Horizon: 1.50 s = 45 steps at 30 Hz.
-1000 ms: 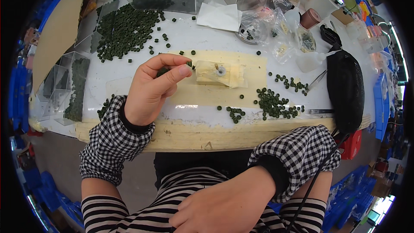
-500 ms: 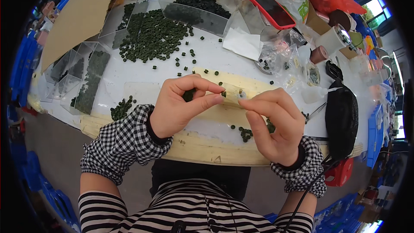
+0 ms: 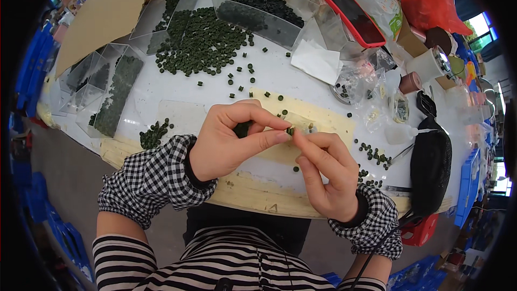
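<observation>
A: Start far L, go R. What's on the desk (image 3: 269, 73)?

B: Tan cardboard sheet (image 3: 107, 19), then clear compartmented box (image 3: 86, 118) just below it in view, dk green bits inside. Next, small cluster (image 3: 155, 134) of similar bits nr the front edge, big pile (image 3: 199, 43) further back.

A: L hand (image 3: 223, 140)?

B: Thumb + index pinched tight on one dk green pc (image 3: 290, 131), at the fingertips. More dk green shows behind the curled fingers; can't tell if it's gripped.

A: Where's the pc exactly?

B: Approx mid-desk, btwn the two hands, seen over the cream sheet (image 3: 334, 118). Toward the back: clear tray (image 3: 283, 35) w/ dk bits, then white paper (image 3: 316, 61).

A: R hand (image 3: 331, 172)?

B: Partly spread. Index tip touching the pc or just beside, can't tell which. Thumb lower, apart from index. Can't tell if it has hold of anything thin.

A: Rest, going R?

B: Phone (image 3: 353, 15) in red case at back, loose bits (image 3: 375, 154) R of the hand, tweezers-like tool (image 3: 403, 152), black mesh pouch (image 3: 431, 159) far R.
</observation>
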Each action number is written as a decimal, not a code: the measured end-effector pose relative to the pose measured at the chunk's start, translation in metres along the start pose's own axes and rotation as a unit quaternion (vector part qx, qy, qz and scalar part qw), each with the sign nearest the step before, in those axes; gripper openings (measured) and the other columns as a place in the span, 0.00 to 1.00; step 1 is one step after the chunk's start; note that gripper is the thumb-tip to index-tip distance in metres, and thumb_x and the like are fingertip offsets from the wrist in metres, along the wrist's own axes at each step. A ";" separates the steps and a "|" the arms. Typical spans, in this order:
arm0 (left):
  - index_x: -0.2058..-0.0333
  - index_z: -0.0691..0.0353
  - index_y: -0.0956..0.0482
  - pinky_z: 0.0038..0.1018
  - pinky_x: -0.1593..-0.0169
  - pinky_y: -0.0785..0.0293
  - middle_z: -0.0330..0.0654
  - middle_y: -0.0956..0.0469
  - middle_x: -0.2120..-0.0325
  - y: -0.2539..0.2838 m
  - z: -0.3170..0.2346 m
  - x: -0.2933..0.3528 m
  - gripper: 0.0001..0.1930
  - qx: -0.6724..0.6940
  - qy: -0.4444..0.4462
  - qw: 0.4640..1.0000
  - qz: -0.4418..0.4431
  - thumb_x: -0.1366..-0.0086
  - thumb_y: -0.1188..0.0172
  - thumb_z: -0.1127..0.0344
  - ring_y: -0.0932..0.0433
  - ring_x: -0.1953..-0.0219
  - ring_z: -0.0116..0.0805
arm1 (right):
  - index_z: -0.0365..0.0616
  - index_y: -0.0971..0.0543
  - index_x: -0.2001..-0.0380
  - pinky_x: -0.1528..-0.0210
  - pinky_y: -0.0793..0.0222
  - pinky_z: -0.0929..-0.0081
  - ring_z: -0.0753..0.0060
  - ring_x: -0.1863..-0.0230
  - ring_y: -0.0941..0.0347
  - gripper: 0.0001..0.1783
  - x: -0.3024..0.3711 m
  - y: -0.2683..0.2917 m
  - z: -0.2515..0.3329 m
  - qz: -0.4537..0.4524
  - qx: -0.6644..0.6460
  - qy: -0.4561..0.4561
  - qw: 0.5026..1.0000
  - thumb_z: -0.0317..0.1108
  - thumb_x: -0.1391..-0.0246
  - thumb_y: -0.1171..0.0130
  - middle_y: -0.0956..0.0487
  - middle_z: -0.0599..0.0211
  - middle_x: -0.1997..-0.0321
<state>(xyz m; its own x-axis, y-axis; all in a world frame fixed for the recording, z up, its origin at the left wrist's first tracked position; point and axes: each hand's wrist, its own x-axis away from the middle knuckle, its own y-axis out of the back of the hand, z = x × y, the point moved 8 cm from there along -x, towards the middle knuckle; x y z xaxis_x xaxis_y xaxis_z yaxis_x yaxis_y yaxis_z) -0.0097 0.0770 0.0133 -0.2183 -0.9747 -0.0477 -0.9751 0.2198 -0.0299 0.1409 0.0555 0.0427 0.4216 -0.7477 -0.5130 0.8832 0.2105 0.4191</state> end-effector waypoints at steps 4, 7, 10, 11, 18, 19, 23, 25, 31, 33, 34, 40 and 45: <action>0.66 0.63 0.17 0.16 0.69 0.40 0.29 0.33 0.81 0.000 0.001 0.000 0.07 0.008 0.009 1.000 -0.002 0.45 0.35 0.77 0.38 0.76 0.17 | 0.35 0.24 0.51 0.71 0.35 0.83 0.73 0.72 0.31 0.22 0.001 -0.001 -0.001 0.011 -0.010 -0.003 1.000 0.16 0.52 0.44 0.27 0.61 0.64; 0.65 0.62 0.17 0.16 0.70 0.41 0.30 0.33 0.80 0.000 -0.003 0.001 0.08 -0.030 -0.040 0.999 0.004 0.46 0.35 0.78 0.38 0.77 0.17 | 0.35 0.24 0.51 0.71 0.35 0.83 0.73 0.71 0.31 0.22 0.002 -0.002 -0.001 0.017 -0.028 -0.013 0.999 0.16 0.51 0.45 0.27 0.61 0.63; 0.65 0.61 0.16 0.16 0.72 0.41 0.31 0.32 0.79 0.000 -0.015 0.004 0.10 -0.117 -0.096 0.988 0.011 0.47 0.34 0.78 0.37 0.77 0.18 | 0.36 0.25 0.50 0.70 0.35 0.84 0.74 0.71 0.31 0.22 0.005 -0.004 -0.004 0.033 -0.062 -0.036 0.997 0.15 0.51 0.46 0.27 0.61 0.62; 0.64 0.60 0.16 0.16 0.72 0.42 0.31 0.32 0.79 -0.001 -0.019 0.005 0.11 -0.150 -0.112 0.982 0.013 0.47 0.34 0.78 0.37 0.77 0.18 | 0.36 0.25 0.49 0.70 0.34 0.84 0.74 0.70 0.31 0.22 0.006 -0.005 -0.006 0.038 -0.079 -0.045 0.995 0.14 0.50 0.46 0.27 0.61 0.62; 0.64 0.60 0.16 0.17 0.72 0.41 0.31 0.32 0.78 -0.002 -0.019 0.006 0.11 -0.127 -0.100 0.986 0.024 0.47 0.34 0.78 0.37 0.77 0.18 | 0.38 0.26 0.47 0.67 0.32 0.84 0.76 0.68 0.30 0.24 0.008 -0.006 -0.009 0.063 -0.156 -0.091 0.982 0.14 0.50 0.47 0.27 0.62 0.60; 0.65 0.60 0.17 0.17 0.71 0.40 0.31 0.31 0.78 -0.002 -0.015 0.004 0.10 -0.105 -0.100 0.989 0.028 0.47 0.34 0.78 0.37 0.77 0.18 | 0.38 0.26 0.47 0.66 0.32 0.84 0.76 0.68 0.29 0.24 0.007 -0.005 -0.010 0.066 -0.162 -0.095 0.980 0.14 0.50 0.47 0.27 0.62 0.60; 0.66 0.61 0.17 0.16 0.69 0.40 0.30 0.32 0.79 -0.005 0.000 0.001 0.08 0.033 -0.033 0.998 0.036 0.45 0.36 0.78 0.38 0.77 0.17 | 0.37 0.26 0.48 0.69 0.31 0.83 0.74 0.69 0.29 0.24 0.002 0.002 0.001 0.044 -0.094 -0.030 0.994 0.14 0.50 0.47 0.26 0.62 0.61; 0.66 0.62 0.18 0.16 0.69 0.40 0.29 0.32 0.80 -0.008 0.005 0.001 0.07 0.060 0.019 0.998 0.030 0.44 0.36 0.77 0.38 0.76 0.17 | 0.37 0.25 0.49 0.70 0.30 0.82 0.73 0.69 0.28 0.24 0.002 0.003 0.006 0.024 -0.010 0.015 1.000 0.14 0.52 0.46 0.26 0.61 0.62; 0.63 0.63 0.18 0.15 0.69 0.40 0.29 0.34 0.81 -0.004 -0.001 0.005 0.08 -0.004 -0.006 1.000 0.019 0.43 0.37 0.76 0.38 0.76 0.16 | 0.35 0.25 0.50 0.69 0.30 0.80 0.70 0.69 0.27 0.26 0.003 0.000 0.008 0.012 0.043 0.048 0.998 0.14 0.56 0.43 0.26 0.59 0.63; 0.63 0.63 0.18 0.16 0.69 0.40 0.29 0.34 0.81 -0.004 -0.006 0.006 0.08 -0.037 -0.028 0.999 0.015 0.43 0.37 0.77 0.38 0.76 0.17 | 0.35 0.25 0.50 0.70 0.30 0.81 0.70 0.70 0.27 0.25 0.003 -0.001 0.007 0.009 0.039 0.044 0.998 0.14 0.56 0.43 0.26 0.59 0.63; 0.63 0.63 0.18 0.16 0.69 0.40 0.29 0.34 0.81 -0.003 -0.008 0.007 0.09 -0.044 -0.039 0.998 0.012 0.43 0.37 0.77 0.38 0.76 0.17 | 0.35 0.25 0.50 0.70 0.30 0.81 0.70 0.70 0.27 0.25 0.003 -0.001 0.007 0.009 0.036 0.043 0.998 0.14 0.55 0.43 0.26 0.60 0.63; 0.63 0.63 0.18 0.17 0.70 0.41 0.29 0.34 0.81 -0.003 -0.011 0.009 0.09 -0.056 -0.057 0.997 0.013 0.44 0.36 0.77 0.38 0.77 0.18 | 0.35 0.24 0.50 0.70 0.31 0.82 0.72 0.70 0.28 0.23 0.003 0.000 0.007 0.005 0.025 0.038 0.999 0.14 0.53 0.44 0.26 0.60 0.63; 0.62 0.63 0.17 0.16 0.70 0.41 0.30 0.34 0.81 -0.002 -0.012 0.008 0.10 -0.063 -0.057 0.996 0.008 0.44 0.37 0.78 0.39 0.77 0.17 | 0.35 0.24 0.50 0.69 0.31 0.82 0.71 0.70 0.28 0.23 0.002 -0.001 0.007 0.016 0.009 0.030 0.999 0.14 0.53 0.43 0.25 0.60 0.63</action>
<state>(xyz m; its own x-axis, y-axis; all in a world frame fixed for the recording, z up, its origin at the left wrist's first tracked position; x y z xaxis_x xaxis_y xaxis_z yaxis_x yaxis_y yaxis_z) -0.0104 0.0681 0.0250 -0.2345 -0.9587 -0.1609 -0.9704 0.2212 0.0964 0.1396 0.0494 0.0466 0.4610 -0.7014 -0.5437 0.8658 0.2210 0.4490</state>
